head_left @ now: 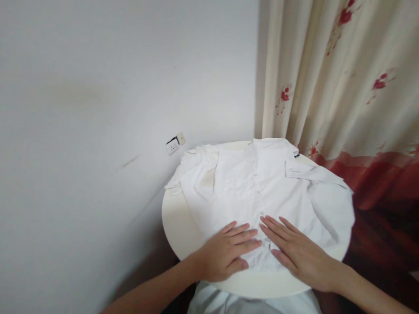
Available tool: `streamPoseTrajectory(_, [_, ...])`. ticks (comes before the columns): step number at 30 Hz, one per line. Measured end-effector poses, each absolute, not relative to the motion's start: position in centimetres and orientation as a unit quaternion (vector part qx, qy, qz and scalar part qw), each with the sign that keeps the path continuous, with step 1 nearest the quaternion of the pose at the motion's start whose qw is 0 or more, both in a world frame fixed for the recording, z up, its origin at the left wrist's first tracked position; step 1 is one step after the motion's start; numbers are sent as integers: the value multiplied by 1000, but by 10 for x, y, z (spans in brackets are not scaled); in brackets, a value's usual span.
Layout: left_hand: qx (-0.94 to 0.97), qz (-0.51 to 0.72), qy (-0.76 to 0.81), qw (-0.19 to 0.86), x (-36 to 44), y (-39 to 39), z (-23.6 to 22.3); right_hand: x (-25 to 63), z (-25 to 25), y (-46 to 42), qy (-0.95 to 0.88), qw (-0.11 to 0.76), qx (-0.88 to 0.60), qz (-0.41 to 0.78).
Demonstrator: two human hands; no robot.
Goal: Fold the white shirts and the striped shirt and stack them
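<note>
A white button-up shirt point(238, 187) lies spread out on a round cream table point(178, 222), its row of buttons running up the middle. One sleeve is bent on the right side, and the other is bunched up at the far left. My left hand point(225, 250) rests flat on the shirt's near part, left of the buttons, fingers stretched out. On the other side of the button row, my right hand point(294, 248) also lies flat on the cloth with its fingers extended. Neither hand grips the fabric.
A pale wall point(98, 109) rises along the left and back, with a power socket point(172, 146) low on it. A cream curtain point(327, 87) with red flowers and a red hem hangs at the right. Dark reddish floor point(376, 244) shows below it.
</note>
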State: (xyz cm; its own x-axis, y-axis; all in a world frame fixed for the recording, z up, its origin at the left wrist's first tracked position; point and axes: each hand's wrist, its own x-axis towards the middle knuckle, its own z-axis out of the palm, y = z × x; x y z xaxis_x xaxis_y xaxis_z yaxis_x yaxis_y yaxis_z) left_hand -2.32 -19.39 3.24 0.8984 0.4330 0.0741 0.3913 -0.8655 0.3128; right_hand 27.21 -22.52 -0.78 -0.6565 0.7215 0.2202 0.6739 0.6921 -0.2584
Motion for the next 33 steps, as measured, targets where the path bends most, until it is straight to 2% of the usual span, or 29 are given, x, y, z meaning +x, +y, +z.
streamPoseTrajectory(6, [900,207,380,59,-27,-175,17,272,-9,-225,-906,161,-384,71])
streamPoseTrajectory(11, [885,132,445,31,-39,-167,2,272,-8,-225,-905,161,-387,67])
streamPoseTrajectory(16, [887,107,448,37,-42,-167,-3,271,-6,-226,-906,151,-388,73])
streamPoseTrajectory(20, [881,175,437,43,-33,-174,4,271,-6,-226,-902,167,-388,85])
streamPoseTrajectory(23, [889,207,399,87,-21,-184,11,271,-6,-225,-902,169,-388,88])
streamPoseTrajectory(27, [904,189,362,125,-7,-197,11,271,-5,-225,-902,167,-387,92])
streamPoseTrajectory(33, [920,141,354,96,-1,-202,2,269,-1,-226,-903,153,-391,90])
